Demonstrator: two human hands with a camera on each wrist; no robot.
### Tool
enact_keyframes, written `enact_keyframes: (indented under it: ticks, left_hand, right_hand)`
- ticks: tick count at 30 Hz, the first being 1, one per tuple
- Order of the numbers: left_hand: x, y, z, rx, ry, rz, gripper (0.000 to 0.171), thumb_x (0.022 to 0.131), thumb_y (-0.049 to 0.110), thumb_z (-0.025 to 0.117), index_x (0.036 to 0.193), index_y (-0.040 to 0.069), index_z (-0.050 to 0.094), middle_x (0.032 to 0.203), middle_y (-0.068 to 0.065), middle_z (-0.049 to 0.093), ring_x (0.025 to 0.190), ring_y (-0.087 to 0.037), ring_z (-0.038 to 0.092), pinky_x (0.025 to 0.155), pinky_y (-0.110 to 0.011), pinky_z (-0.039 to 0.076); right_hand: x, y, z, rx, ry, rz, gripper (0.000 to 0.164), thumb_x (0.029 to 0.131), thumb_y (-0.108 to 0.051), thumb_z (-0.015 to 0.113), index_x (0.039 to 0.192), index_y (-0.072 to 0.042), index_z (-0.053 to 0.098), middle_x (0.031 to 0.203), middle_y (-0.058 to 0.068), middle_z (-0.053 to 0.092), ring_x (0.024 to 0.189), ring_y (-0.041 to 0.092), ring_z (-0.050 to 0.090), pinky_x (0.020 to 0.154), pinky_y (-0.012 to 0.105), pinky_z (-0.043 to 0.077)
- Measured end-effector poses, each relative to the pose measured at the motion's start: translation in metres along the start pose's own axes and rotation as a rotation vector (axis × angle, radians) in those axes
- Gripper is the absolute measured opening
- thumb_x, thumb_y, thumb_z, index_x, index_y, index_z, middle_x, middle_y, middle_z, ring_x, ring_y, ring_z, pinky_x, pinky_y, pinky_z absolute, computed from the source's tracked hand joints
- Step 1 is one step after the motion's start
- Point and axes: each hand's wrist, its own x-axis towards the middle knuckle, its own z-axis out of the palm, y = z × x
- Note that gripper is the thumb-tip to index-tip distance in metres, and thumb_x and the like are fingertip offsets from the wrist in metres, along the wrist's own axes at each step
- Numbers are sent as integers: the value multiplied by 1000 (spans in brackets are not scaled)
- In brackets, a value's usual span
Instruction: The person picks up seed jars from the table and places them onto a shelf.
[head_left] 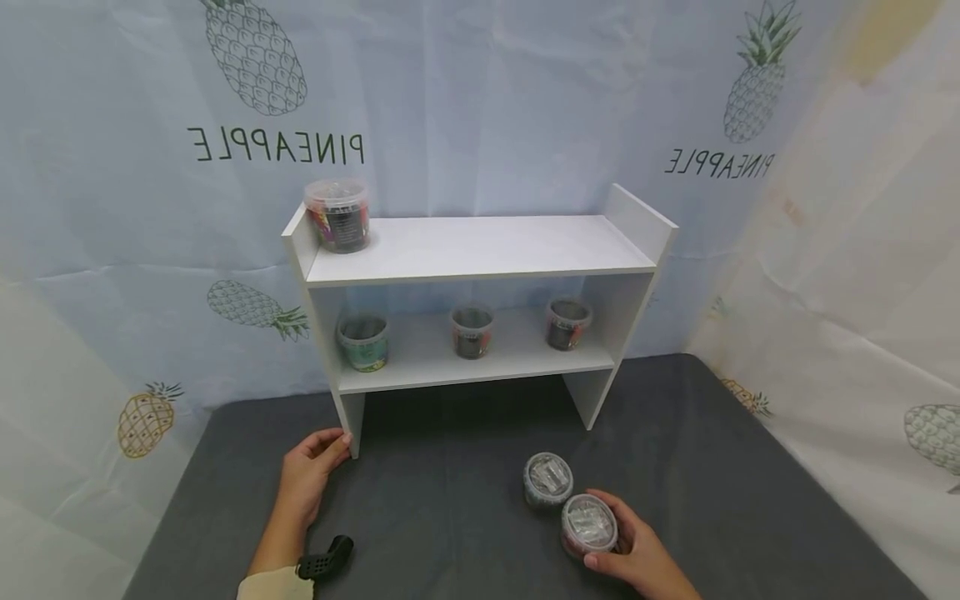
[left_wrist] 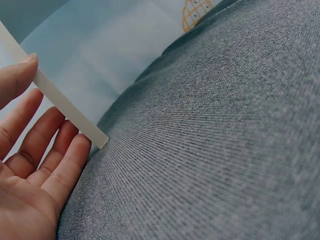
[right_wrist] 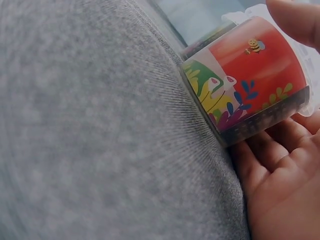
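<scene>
At the white shelf unit (head_left: 348,417), my left hand (head_left: 309,471) holds the lower front of the left side panel. In the left wrist view its thumb (left_wrist: 19,77) lies on the panel's narrow edge, with the fingers along the outer face. My right hand (head_left: 637,546) grips a clear lidded plastic tub (head_left: 589,523) around its side on the dark cloth. The right wrist view shows this tub's red label (right_wrist: 265,65), printed with a bee and leaves. Just behind and left of it stands a second lidded tub (head_left: 548,479).
On the top board sits a larger lidded tub (head_left: 339,217), at the left end. The middle board carries a green-labelled tub (head_left: 364,342) and two dark-labelled tubs, one central (head_left: 472,331), one right (head_left: 567,323). A pineapple-print curtain (head_left: 480,100) hangs behind the grey-covered table (head_left: 450,517).
</scene>
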Motion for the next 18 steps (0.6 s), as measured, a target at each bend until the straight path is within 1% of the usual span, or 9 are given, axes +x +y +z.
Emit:
enact_keyframes:
  ticks: [5,9,13,18]
  left_hand:
    - [1,0,-1,7,-9,3,33,91,19,73,113,-3,63,88,16,67,86,-6,68,77,-18,57]
    - [2,1,-2,9,-14,6,40,90,25,74,116,-4,62,89,15,66,87,-6,67,77,-17,56]
    - [3,0,-3,16,-10,-8,47,88,31,75,117,-4,62,90,14,65,88,-5,67,77,-16,56]
    - [1,-1,-2,23,-5,-21,48,88,31,75,117,-4,61,90,13,65,88,-6,67,77,-17,57]
  right_hand:
    - [1,-1,3,-33,49,24,78,89,-12,71,152,-2,26,147,20,42,114,3,59,92,24,52]
    - [3,-3,4,-49,77,25,77,89,-14,71,152,-3,28,146,20,43,113,2,58,91,24,52]
    - [3,-3,6,-73,91,9,77,88,-14,73,151,-3,30,144,19,46,112,1,59,90,22,51]
    - [1,-1,9,-77,127,-2,74,88,-14,73,149,-3,32,142,18,49,110,2,59,90,23,52]
